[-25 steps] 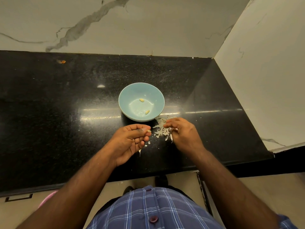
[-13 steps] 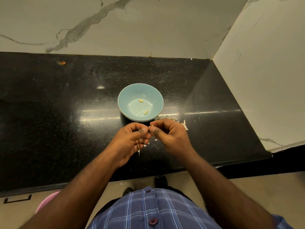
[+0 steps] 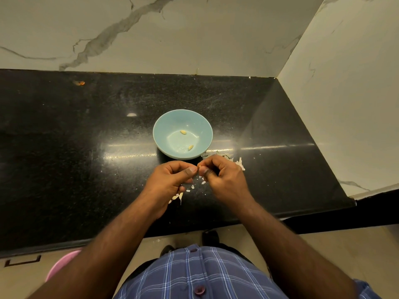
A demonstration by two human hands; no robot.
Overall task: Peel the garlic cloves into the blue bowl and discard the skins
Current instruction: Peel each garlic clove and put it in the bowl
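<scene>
The black desk [image 3: 64,169] runs from a marble back wall [image 3: 194,35] to a side wall [image 3: 345,104] on the right, and the two meet in a corner at the far right. The desk's front edge passes just below the forearms. To the left of the bowl [image 3: 164,126] a wide stretch of polished black lies bare but for a small orange speck [image 3: 81,83] near the back wall. To the right the surface narrows toward the side wall.

The blue bowl stands mid-desk, well apart from every edge, with two peeled cloves [image 3: 183,132] lying apart inside it. Both hands meet just in front of the bowl, nearer the person. The left hand [image 3: 170,182] has its fingers curled, thumb pressed forward. The right hand [image 3: 224,180] is curled likewise. Between the two thumbs and forefingers a small pale clove [image 3: 200,167] is pinched; each grip is closed on it, though how much skin it carries is too small to tell.

Skins [image 3: 237,164] lie scattered on the desk beside and behind the right hand, touching the bowl's near right foot. More flakes [image 3: 179,196] lie under and below the left hand, and a few bits sit between the wrists.

The desk is glossy and reflects a ceiling light as a bright streak across its middle. Below its front edge shows a pale floor, a pink rim [image 3: 62,264] at lower left, and a blue checked shirt [image 3: 205,275].
</scene>
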